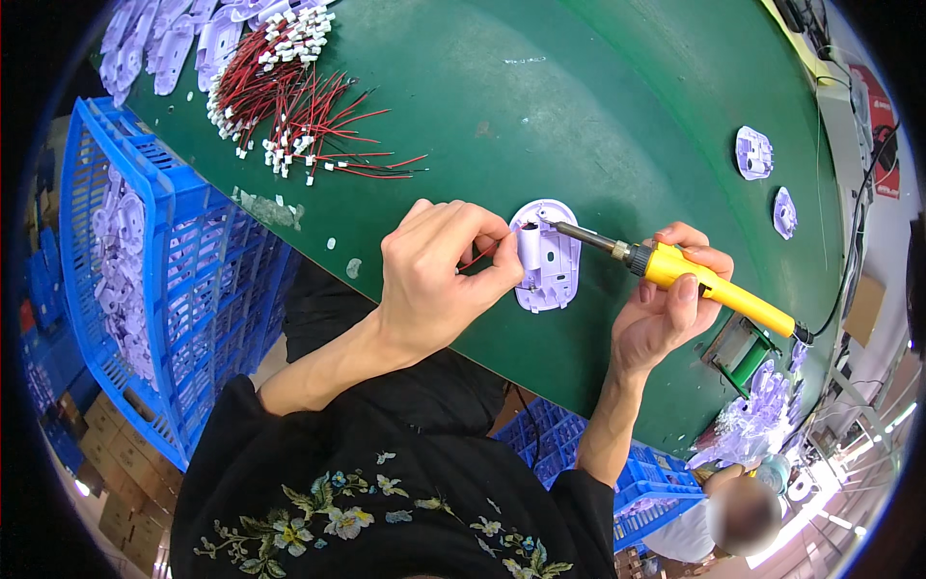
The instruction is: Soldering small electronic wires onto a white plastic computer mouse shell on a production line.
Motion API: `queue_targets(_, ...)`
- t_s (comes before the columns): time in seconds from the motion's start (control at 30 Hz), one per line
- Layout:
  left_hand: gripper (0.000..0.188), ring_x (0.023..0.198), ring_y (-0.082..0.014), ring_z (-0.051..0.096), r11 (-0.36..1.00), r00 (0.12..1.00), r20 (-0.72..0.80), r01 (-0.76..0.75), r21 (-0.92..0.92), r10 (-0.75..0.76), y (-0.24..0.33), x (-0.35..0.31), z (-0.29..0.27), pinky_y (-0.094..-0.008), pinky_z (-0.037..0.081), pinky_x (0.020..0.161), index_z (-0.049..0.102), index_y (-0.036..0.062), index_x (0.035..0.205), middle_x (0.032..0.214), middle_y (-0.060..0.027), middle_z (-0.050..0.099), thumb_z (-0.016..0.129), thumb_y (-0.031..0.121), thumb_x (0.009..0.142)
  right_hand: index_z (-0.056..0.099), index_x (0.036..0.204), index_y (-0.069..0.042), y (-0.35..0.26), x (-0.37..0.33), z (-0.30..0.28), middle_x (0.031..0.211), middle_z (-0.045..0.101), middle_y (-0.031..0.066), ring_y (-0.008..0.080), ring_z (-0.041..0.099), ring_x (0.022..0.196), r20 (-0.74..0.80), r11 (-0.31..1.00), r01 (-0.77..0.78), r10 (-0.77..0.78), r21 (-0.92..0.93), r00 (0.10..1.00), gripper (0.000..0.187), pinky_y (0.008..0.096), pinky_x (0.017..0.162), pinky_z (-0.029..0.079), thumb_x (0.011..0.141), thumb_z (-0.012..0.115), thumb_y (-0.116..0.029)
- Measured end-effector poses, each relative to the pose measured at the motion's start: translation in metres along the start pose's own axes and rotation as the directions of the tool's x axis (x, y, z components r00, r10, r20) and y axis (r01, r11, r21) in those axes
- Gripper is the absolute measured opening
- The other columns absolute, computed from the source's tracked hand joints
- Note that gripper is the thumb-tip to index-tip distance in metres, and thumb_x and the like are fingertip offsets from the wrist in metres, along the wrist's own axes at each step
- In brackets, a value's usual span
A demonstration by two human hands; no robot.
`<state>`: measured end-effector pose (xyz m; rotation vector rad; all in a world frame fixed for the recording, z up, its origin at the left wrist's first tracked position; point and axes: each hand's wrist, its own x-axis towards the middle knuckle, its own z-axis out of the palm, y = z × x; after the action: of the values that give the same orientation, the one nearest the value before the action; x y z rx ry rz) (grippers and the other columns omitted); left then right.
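Observation:
A pale lilac plastic housing (553, 262) lies on the green table in front of me, its inner side with ribs and posts facing up. My right hand (670, 289) grips a yellow soldering iron (723, 291), whose metal tip reaches the upper part of the housing. At the housing's left edge, my left hand (449, 256) pinches a thin red wire (477, 259) between thumb and fingers. Where the wire ends inside the housing is too small to make out.
A heap of red and black wires with white connectors (289, 106) lies at the far left, near lilac parts (174, 43). Two lilac pieces (754, 152) sit at right, above a green stand (743, 357). Blue crates (174, 280) flank the table. Another person (704, 526) is at lower right.

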<state>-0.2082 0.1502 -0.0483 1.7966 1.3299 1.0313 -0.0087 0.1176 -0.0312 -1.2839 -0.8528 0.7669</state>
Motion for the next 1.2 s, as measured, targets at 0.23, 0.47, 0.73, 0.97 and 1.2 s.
queue_targets(0.23,0.015,0.053,-0.0131,0.048,1.0,1.0,0.006,0.015,0.001,-0.015,-0.001,0.0,-0.003,-0.0274,0.036,0.053,0.063,0.005,0.074,0.064,-0.0007,0.06,0.075,-0.002,0.07,0.05,0.103,-0.004,-0.002,0.001,-0.002,0.1,0.06,0.0211,0.0184,0.057,0.082,-0.007,1.0,-0.021,0.021,0.021,1.0,0.037,0.0251,0.072,0.049,0.083,0.071,-0.027)
queue_targets(0.47,0.023,0.057,-0.0151,0.055,0.994,0.99,0.092,0.106,-0.003,-0.106,0.007,-0.001,-0.027,-0.0287,0.04,0.058,0.067,0.0036,0.097,0.069,-0.0029,0.062,0.077,0.003,0.076,0.05,0.103,-0.003,-0.008,0.006,-0.011,0.1,0.059,0.0215,0.0115,0.051,0.064,-0.042,1.0,-0.02,0.021,0.023,0.999,0.036,0.0182,0.056,0.042,0.085,0.07,-0.027)
queue_targets(0.73,0.011,0.07,-0.0115,0.059,0.984,0.985,0.045,0.162,0.073,-0.165,0.024,0.013,-0.101,-0.0243,0.045,0.065,0.069,-0.002,0.092,0.081,-0.007,0.068,0.07,-0.005,0.081,0.049,0.103,-0.004,-0.016,0.011,-0.021,0.098,0.058,0.0181,0.0078,0.044,0.059,-0.134,0.997,0.027,-0.017,0.077,0.991,0.035,0.0167,0.053,0.037,0.085,0.069,-0.027)
queue_targets(0.97,0.012,0.076,-0.0204,0.064,0.668,0.868,-0.492,0.33,0.668,0.063,0.026,0.017,-0.251,-0.0301,0.048,0.07,0.07,-0.0002,0.1,0.085,-0.011,0.069,0.065,0.007,0.092,0.049,0.101,-0.005,-0.022,0.005,-0.025,0.097,0.058,0.0157,0.0143,0.052,0.08,-0.127,0.998,-0.04,0.045,0.047,0.991,0.037,0.0246,0.071,0.043,0.084,0.073,-0.027)
queue_targets(1.2,0.021,0.1,-0.0313,0.062,0.088,0.912,-0.378,0.368,0.926,0.162,-0.018,0.032,-0.3,-0.0415,0.047,0.086,0.068,0.0005,0.105,0.11,-0.0151,0.065,0.064,0.016,0.092,0.048,0.099,-0.005,-0.03,0.008,-0.012,0.095,0.059,0.0146,0.0172,0.053,0.085,-0.126,0.994,-0.081,0.09,0.074,0.988,0.037,0.0293,0.079,0.044,0.081,0.074,-0.025)
